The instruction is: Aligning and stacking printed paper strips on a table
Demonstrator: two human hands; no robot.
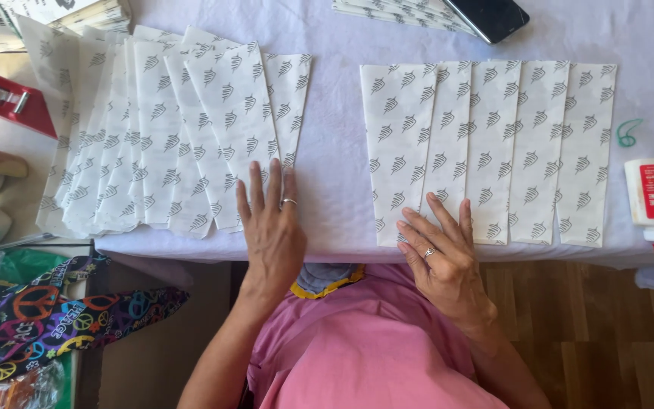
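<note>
Two fanned sets of white leaf-printed paper bags lie on my white-clothed table [334, 189]: my left hand [270, 227] rests flat, fingers spread, on the left fan of bags [168, 129], while my right hand [440, 254] lies open, gripping nothing, on the right row of bags [493, 144].

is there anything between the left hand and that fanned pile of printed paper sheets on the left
Nothing visible. The left hand lies flat with its fingertips already on the lower edge of the fanned paper sheets; no object sits between them.
</note>
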